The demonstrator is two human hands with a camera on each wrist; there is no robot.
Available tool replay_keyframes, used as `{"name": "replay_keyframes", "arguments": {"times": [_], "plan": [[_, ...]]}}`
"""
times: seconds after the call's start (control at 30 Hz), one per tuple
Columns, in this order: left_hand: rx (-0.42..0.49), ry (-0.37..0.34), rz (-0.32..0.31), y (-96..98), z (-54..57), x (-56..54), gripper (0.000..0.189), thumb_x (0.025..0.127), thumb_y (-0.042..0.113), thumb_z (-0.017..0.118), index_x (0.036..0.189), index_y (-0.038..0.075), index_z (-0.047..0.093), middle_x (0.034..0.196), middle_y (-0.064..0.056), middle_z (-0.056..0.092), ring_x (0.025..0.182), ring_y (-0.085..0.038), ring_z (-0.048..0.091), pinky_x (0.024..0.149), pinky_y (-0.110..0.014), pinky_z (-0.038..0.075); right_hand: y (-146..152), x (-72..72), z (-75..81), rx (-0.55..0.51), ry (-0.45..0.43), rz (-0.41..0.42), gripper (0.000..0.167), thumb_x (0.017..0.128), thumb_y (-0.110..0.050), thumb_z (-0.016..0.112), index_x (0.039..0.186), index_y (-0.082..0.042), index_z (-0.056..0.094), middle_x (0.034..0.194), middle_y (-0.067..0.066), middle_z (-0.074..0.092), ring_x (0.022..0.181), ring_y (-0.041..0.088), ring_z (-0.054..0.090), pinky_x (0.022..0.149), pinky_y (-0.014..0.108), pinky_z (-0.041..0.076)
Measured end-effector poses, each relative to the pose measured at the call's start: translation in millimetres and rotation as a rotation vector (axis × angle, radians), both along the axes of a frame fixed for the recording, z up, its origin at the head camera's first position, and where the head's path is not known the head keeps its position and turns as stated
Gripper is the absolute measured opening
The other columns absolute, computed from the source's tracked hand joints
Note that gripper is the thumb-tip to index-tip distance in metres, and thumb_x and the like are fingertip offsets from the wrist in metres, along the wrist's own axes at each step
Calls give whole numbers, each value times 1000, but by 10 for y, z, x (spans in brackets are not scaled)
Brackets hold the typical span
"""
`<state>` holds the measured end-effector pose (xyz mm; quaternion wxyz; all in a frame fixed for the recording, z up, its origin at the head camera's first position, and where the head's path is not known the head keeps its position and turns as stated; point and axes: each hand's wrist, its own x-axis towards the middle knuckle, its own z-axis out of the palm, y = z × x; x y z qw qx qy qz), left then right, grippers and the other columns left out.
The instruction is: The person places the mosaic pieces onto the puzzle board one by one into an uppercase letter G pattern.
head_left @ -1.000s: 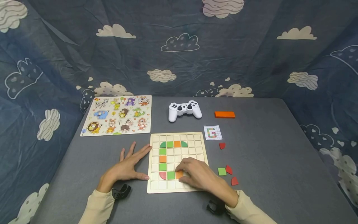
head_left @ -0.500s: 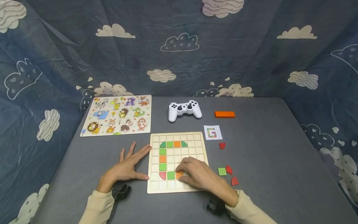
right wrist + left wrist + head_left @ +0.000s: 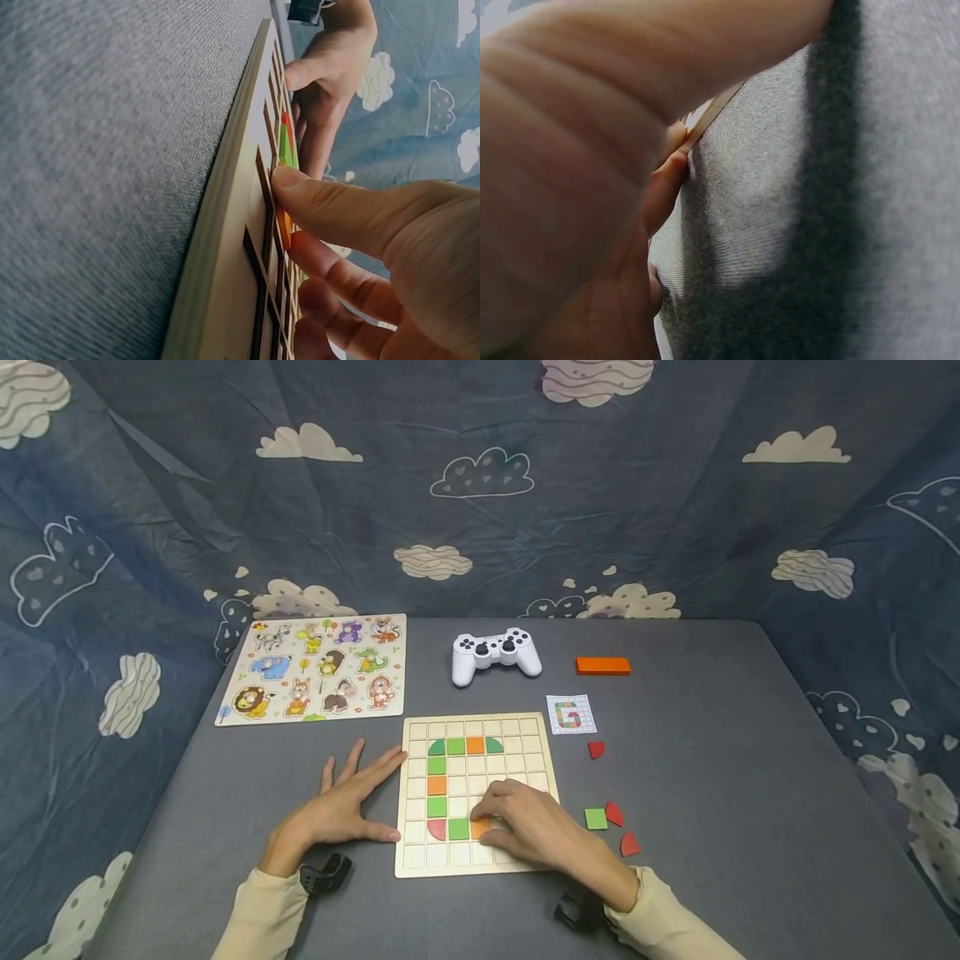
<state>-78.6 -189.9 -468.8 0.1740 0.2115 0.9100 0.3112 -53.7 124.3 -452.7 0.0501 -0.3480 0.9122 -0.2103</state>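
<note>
In the head view a wooden grid board (image 3: 517, 766) lies on the table, holding a C-like outline of green, orange and red tiles. My right hand (image 3: 528, 825) is over its lower part, thumb and index finger pinching an orange square tile (image 3: 478, 830) in the bottom row of the outline. The right wrist view shows this orange tile (image 3: 283, 226) between thumb and index fingertip, down in the grid. With fingers spread, my left hand (image 3: 337, 810) touches the board's left edge with thumb and fingertips. Its thumb (image 3: 705, 52) fills much of the left wrist view.
Right of the board lie a green square (image 3: 596, 819), red quarter-round tiles (image 3: 629, 844) and a small pattern card (image 3: 572, 715). Farther back are an animal puzzle (image 3: 315, 670), a white game controller (image 3: 496, 656) and an orange block (image 3: 603, 666).
</note>
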Motion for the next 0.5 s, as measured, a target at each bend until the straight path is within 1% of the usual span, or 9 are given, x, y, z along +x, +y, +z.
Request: {"name": "replay_keyframes", "arguments": {"times": [0.1,0.23,0.43,0.5], "plan": [[1,-1,1,-1,-5,0,114,69,51,88,160,21,27,168,-4,21,152,-48,-13,110,-74,-16,16,-16,10,-2,-1,7,24,85,-32,80,107,-23,76,98,-12,66,90,4,57,77,27,53],[1,0,3,-3,-7,0,114,68,50,88,160,22,27,168,-4,20,152,-47,-13,110,-74,-16,86,-63,42,-19,-3,5,26,85,-31,80,108,-21,76,98,-10,67,85,5,53,72,24,49],[5,0,-1,0,-4,1,114,69,50,88,160,22,27,168,-5,20,152,-48,-14,109,-74,-17,313,-181,102,-65,20,-19,29,83,-25,82,109,-14,76,93,-4,69,78,9,55,70,23,48],[6,-1,-1,-1,1,2,113,69,49,88,160,21,27,168,-5,21,152,-48,-13,109,-74,-17,401,-219,120,-74,29,-46,30,82,-23,83,109,-13,75,92,-3,68,78,10,56,69,22,48]]}}
